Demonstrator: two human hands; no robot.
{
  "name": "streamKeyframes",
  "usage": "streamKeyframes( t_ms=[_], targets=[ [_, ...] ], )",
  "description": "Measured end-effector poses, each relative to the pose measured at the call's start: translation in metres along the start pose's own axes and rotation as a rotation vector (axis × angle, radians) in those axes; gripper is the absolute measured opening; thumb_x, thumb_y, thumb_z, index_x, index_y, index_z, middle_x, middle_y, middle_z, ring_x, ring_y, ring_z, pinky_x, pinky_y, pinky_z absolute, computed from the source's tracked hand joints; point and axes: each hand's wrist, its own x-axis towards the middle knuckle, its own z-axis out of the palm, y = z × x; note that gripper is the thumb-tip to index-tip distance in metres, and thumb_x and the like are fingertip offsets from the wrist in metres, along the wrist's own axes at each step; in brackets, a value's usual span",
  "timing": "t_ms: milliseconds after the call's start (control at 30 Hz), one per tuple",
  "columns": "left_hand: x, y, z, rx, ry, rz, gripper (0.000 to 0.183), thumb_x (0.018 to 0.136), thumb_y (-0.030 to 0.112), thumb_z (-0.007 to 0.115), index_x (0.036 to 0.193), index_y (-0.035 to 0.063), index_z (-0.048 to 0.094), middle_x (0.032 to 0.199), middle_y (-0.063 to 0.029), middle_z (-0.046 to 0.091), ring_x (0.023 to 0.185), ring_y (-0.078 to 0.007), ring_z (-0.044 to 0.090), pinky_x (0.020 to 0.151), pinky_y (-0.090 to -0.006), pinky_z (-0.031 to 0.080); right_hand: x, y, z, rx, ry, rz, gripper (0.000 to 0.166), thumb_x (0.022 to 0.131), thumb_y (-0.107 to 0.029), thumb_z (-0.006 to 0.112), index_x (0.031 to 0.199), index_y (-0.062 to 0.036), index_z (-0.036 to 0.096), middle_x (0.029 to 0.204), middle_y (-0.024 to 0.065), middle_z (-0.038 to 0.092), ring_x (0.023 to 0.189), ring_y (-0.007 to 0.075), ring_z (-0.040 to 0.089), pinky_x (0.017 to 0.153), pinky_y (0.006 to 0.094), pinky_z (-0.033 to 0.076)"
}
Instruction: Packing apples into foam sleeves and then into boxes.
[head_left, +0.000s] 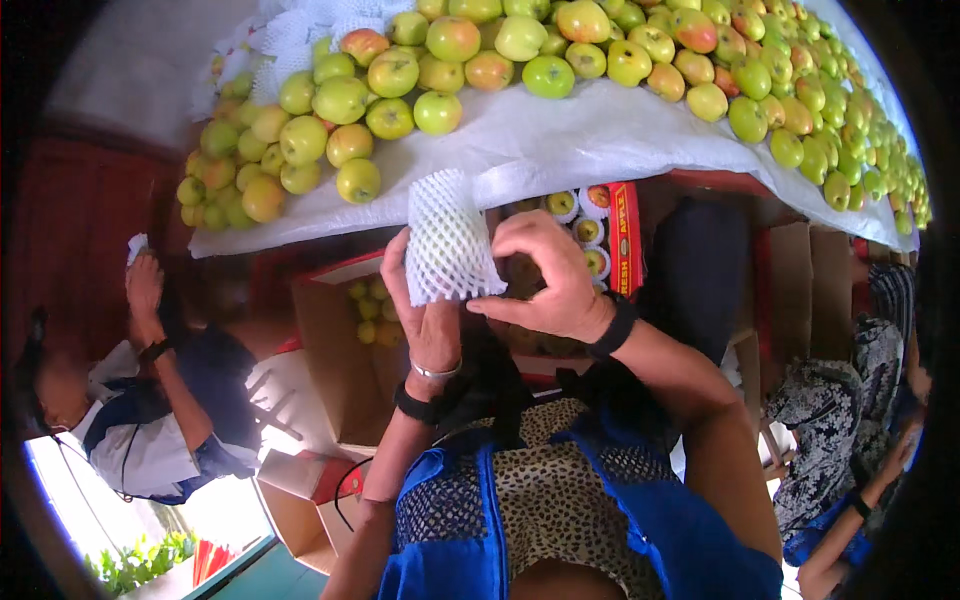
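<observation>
A white foam mesh fruit sleeve (450, 232) stands upright before me, covering the fingers of my left hand (431, 322), whose thumb lies along its left side. Greenish colour shows through the mesh; whether an apple is inside, I cannot tell. My right hand (551, 281) is at the sleeve's right edge, thumb and fingers curved apart, with nothing seen between them. Beyond lie many green and reddish apples (394, 73) on a white sheet (600, 127). Below the sheet's edge, a red printed carton (624, 240) holds apples in foam sleeves.
An open cardboard box (330, 360) with apples stands beneath my hands. More foam sleeves (300, 45) are piled at the upper left. One person (165, 405) sits at the left, another (832, 420) at the right. An empty-looking carton (296, 510) stands lower left.
</observation>
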Motion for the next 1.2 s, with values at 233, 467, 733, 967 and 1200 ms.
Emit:
streamKeyframes(
  t_ms=[233, 467, 733, 967, 1200],
  targets=[
    [0.005, 0.006, 0.002, 0.524, -0.127, 0.585, 0.043, 0.081, 0.000, 0.052, 0.122, 0.0036, 0.037, 0.129, -0.0303, 0.038, 0.116, -0.0396, 0.044, 0.095, -0.0442, 0.037, -0.010, 0.007, 0.023, 0.385, 0.086, 0.352, 0.055, 0.071, -0.012, 0.071, 0.116, -0.0016, 0.041, 0.103, 0.0128, 0.056, 0.096, 0.0216, 0.057, 0.080, 0.0297, 0.046],
    [0.010, 0.007, -0.001, 0.605, -0.188, 0.593, 0.042, 0.082, 0.006, 0.052, 0.121, 0.0031, 0.037, 0.130, -0.0339, 0.034, 0.120, -0.0442, 0.039, 0.096, -0.0465, 0.036, -0.010, 0.005, 0.022, 0.498, 0.103, 0.322, 0.054, 0.072, -0.009, 0.070, 0.117, -0.0010, 0.043, 0.105, 0.0100, 0.057, 0.100, 0.0167, 0.056, 0.085, 0.0288, 0.044],
    [0.000, 0.007, 0.017, -0.107, -0.014, 0.064, 0.043, 0.088, 0.016, 0.051, 0.128, 0.0137, 0.035, 0.140, -0.0237, 0.024, 0.122, -0.0347, 0.038, 0.098, -0.0422, 0.037, -0.013, 0.004, 0.027, 0.504, 0.122, 0.356, 0.048, 0.073, -0.006, 0.069, 0.114, 0.0004, 0.044, 0.102, 0.0099, 0.059, 0.093, 0.0153, 0.059, 0.080, 0.0278, 0.048],
    [0.003, -0.005, 0.009, 0.797, -0.012, 0.488, 0.046, 0.091, 0.015, 0.043, 0.135, 0.0125, 0.029, 0.140, -0.0170, 0.027, 0.119, -0.0279, 0.043, 0.096, -0.0383, 0.038, -0.015, 0.003, 0.028, 0.520, 0.140, 0.407, 0.046, 0.074, -0.001, 0.067, 0.113, 0.0010, 0.043, 0.102, 0.0098, 0.059, 0.095, 0.0155, 0.058, 0.082, 0.0285, 0.048],
    [-0.008, -0.010, 0.019, 0.558, 0.029, 0.340, 0.067, 0.088, 0.013, 0.048, 0.142, 0.0117, 0.008, 0.135, -0.0122, 0.030, 0.112, -0.0230, 0.044, 0.093, -0.0361, 0.039, -0.014, 0.002, 0.028, 0.580, 0.144, 0.394, 0.045, 0.074, 0.000, 0.065, 0.114, 0.0010, 0.042, 0.107, 0.0118, 0.057, 0.099, 0.0164, 0.056, 0.085, 0.0296, 0.046]
  ],
)
